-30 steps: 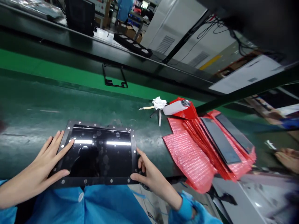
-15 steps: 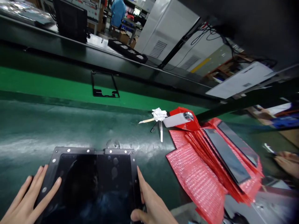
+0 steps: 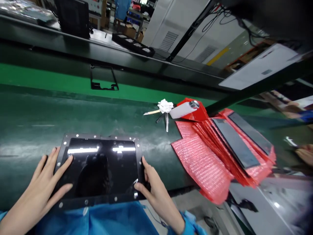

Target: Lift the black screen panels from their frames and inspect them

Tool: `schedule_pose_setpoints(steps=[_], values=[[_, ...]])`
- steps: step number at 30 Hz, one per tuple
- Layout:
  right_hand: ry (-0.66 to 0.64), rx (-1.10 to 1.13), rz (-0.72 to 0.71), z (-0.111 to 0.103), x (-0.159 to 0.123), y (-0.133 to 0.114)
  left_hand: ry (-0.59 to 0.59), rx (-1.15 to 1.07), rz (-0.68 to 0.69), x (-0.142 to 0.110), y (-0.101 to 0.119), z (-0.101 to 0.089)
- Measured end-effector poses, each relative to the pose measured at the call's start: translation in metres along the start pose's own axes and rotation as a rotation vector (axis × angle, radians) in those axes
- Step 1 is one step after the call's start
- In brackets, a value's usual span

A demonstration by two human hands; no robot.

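Observation:
A black framed display panel (image 3: 97,169) with white round spots along its border lies in front of me at the near edge of the green workbench (image 3: 31,107). My left hand (image 3: 46,186) is at its left side, index finger and thumb on the front face and the other fingers along the outer edge. My right hand (image 3: 155,186) grips the right edge, thumb on the front and fingers at the side. Bright light strips reflect in the glossy screen. Whatever lies under the panel is hidden.
Red bubble-wrap bags (image 3: 202,156) with flat dark panels (image 3: 237,143) lie to the right. Near them are a white bottle (image 3: 183,110), crumpled white paper (image 3: 165,106) and tweezers (image 3: 167,122). A thin black frame (image 3: 104,78) lies farther back. At far right is another person's hand (image 3: 304,153).
The panel and both my hands appear higher in view, and the panel's near edge and my blue clothing now show. Light strips have appeared on the screen. The camera view has shifted down.

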State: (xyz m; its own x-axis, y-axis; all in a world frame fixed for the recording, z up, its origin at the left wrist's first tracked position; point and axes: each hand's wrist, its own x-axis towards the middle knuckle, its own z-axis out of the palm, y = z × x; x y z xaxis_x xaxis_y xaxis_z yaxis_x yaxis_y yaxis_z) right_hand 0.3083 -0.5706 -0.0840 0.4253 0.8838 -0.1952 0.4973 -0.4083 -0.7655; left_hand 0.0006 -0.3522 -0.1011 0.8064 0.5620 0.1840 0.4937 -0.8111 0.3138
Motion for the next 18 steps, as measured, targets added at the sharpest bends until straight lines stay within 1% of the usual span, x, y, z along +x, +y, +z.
schedule_pose_setpoints(steps=[3,7,13,16,18], values=[[0.031,0.044,-0.01,0.003,0.002,0.004,-0.03,0.036,-0.06,-0.001,0.004,-0.001],[0.053,0.063,-0.02,0.004,0.004,0.005,0.034,0.037,-0.101,-0.005,0.003,0.003],[0.127,0.066,-0.071,0.009,0.001,0.006,0.089,0.066,-0.077,-0.009,-0.001,0.006],[0.143,0.061,-0.078,0.012,0.001,0.006,0.113,0.051,-0.065,-0.009,-0.003,0.007],[0.143,0.049,-0.084,0.013,0.002,0.007,0.107,0.026,-0.066,-0.008,-0.004,0.006]])
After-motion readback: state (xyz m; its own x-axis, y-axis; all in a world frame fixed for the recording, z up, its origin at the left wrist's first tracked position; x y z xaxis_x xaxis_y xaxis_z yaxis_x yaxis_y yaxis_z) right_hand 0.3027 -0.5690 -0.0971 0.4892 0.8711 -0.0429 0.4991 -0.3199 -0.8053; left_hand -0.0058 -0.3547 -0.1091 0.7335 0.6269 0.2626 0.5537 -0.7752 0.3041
